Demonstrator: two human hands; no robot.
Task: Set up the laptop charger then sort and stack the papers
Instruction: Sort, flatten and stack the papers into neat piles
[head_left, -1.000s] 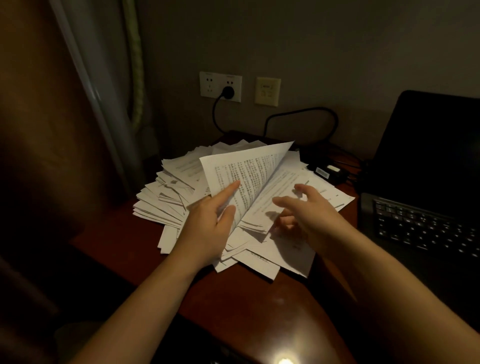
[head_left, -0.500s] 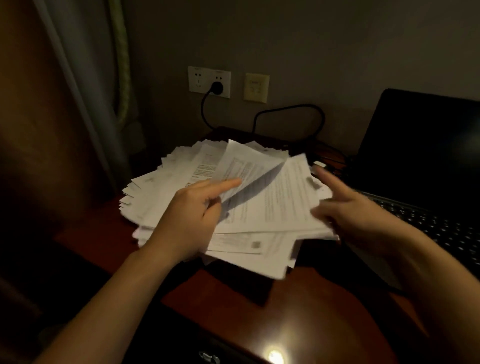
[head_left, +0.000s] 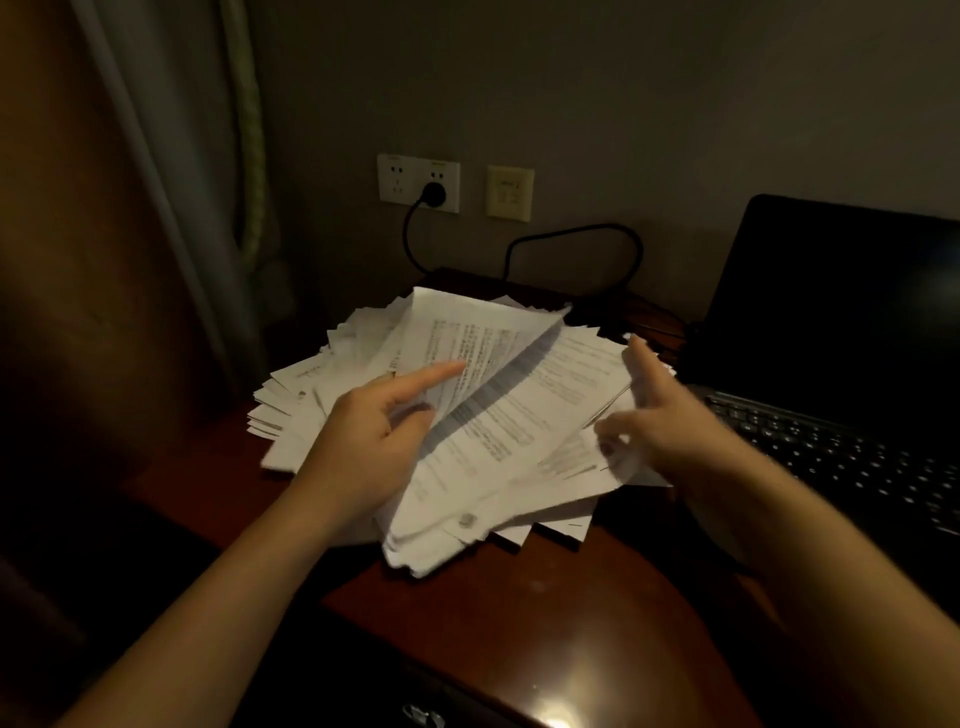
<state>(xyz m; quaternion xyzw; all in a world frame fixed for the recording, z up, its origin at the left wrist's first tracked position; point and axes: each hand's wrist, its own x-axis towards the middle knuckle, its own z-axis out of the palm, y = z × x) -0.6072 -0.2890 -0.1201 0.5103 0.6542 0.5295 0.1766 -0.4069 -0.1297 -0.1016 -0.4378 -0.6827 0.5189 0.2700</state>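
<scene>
The red-brown wooden desk is carrying everything, and the open black laptop is standing at 3 o'clock of the pile with its screen dark and its keyboard facing you. The papers are lying on the desk just beside the laptop as a loose, fanned heap of white printed sheets, corners sticking out unevenly toward 9 and 6 o'clock. Near the top, one printed sheet is arching up and throwing a shadow on the page beneath. Your left hand is pinching that raised sheet, forefinger lying straight on its face toward 1 o'clock and thumb curling under its edge. Your right hand is blurred at the heap's 3 o'clock edge with its fingers spread wide; you cannot tell whether it is gripping anything. At 12 o'clock, a black plug is sitting in the white wall socket, and its cable is looping down behind the desk.
</scene>
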